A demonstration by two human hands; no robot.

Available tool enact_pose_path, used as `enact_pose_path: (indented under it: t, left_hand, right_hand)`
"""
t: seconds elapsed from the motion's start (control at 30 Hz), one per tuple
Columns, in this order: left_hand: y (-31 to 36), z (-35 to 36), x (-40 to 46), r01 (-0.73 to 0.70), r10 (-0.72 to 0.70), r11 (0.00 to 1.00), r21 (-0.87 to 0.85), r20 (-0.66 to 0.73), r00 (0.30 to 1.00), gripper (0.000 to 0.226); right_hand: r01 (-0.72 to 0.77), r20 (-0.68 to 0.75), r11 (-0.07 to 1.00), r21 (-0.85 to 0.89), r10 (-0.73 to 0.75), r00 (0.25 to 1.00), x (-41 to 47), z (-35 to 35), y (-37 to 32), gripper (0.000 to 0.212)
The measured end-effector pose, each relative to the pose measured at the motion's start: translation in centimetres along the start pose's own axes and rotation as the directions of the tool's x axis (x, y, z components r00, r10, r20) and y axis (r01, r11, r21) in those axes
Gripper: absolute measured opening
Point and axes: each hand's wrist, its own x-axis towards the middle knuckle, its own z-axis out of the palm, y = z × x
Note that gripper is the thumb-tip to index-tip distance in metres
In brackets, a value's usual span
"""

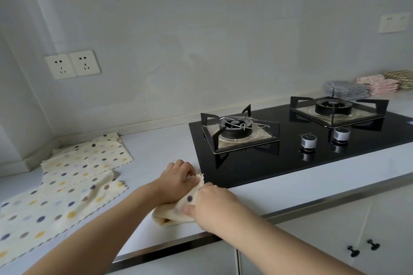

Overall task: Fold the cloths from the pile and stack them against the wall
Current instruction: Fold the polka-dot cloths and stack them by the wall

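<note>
A pale kitchen counter (156,149) runs along a plain light wall (201,29), with a black glass gas hob (290,152) set into it, and everything here is placed from that hob. Just off the hob's near left corner, on the counter's front strip, lies the folded cloth (176,212), a cream piece with coloured dots, doubled into a small thick bundle. The left hand (176,179) curls its fingers over the bundle's far end and grips it; the right hand (212,205) lies over the near end with its thumb pinching the fabric. The cloth looks light, soft and limp, with no stiffness to hold a crease, so it will likely spring open unless taken by the folded edges and pressed flat, and lifted with both layers pinched together. Well to the left of the hob the pile of dotted cloths (67,185) lies spread out flat, reaching back to the wall corner. Beyond the hob's far right corner, against the wall, sit folded stacks: a grey stack (346,91), a pink stack (377,85) and a patterned stack (400,78). The hob's burner grates (239,129) and knobs (308,140) stand between the bundle and those stacks, so a carry that way must pass over or around them
</note>
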Motion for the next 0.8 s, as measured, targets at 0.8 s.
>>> enact_pose_path:
  t: [0.8]
  left_hand:
    - [-0.1, -5.6, -4.1, -0.098, -0.057, 0.639, -0.763, -0.174, 0.983, 0.008]
  right_hand:
    - [0.138, -0.197, 0.719, 0.681, -0.003, 0.980, 1.4, -0.6, -1.5, 0.039]
